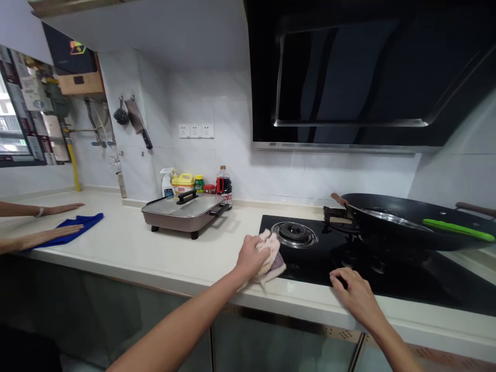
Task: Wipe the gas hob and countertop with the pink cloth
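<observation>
My left hand point(251, 257) is closed around a crumpled pale pink cloth point(273, 258) with a purple patch. The cloth lies at the left front corner of the black gas stove point(310, 266), partly over the white counter. My right hand point(355, 297) is at the stove's front edge, its fingers curled, thumb and forefinger tips together, with nothing visible in them. Behind the cloth is the left burner point(293, 234). A large black wok point(391, 227) sits on the right side of the stove, with a bright green-handled utensil point(457, 229) across it.
A lidded electric pan point(182, 221) stands on the counter point(155, 258); behind it are a soy sauce bottle point(223, 187), a spray bottle point(167, 182) and a yellow jug point(183, 182). At left, another person's hand presses a blue cloth point(77, 230). A cleaver point(138, 123) hangs on the wall. The range hood point(349, 77) overhangs the stove.
</observation>
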The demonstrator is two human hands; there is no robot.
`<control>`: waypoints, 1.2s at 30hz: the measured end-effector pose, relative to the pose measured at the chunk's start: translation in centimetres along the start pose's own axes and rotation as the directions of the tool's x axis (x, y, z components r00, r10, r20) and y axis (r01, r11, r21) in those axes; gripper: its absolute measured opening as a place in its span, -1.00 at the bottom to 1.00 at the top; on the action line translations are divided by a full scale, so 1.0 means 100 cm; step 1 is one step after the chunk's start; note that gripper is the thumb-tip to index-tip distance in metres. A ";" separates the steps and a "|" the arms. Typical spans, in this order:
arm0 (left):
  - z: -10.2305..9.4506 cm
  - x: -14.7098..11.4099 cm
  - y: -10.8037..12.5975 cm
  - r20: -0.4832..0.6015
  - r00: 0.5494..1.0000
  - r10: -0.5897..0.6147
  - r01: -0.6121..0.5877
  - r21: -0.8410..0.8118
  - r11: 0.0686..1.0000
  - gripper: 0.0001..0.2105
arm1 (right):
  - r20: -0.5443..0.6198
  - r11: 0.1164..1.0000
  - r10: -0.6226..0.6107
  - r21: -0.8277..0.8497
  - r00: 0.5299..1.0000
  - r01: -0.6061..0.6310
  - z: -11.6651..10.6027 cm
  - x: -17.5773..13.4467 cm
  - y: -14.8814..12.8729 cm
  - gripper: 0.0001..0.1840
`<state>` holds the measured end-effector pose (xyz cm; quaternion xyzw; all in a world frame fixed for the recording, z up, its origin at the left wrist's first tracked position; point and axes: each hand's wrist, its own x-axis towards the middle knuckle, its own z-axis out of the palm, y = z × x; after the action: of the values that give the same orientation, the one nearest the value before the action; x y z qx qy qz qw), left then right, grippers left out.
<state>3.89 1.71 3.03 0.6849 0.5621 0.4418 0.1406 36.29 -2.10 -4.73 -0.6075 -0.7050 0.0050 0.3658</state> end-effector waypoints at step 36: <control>0.029 0.171 -0.098 0.398 0.913 -0.090 -0.121 0.474 0.872 -0.39 | -0.077 0.975 -0.154 -0.171 0.985 0.139 0.010 -0.015 0.043 -0.68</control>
<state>-0.66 21.12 2.27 0.7794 0.6077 0.1335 0.0732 39.43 -1.79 -8.19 -0.5817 -0.7288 -0.1076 0.3449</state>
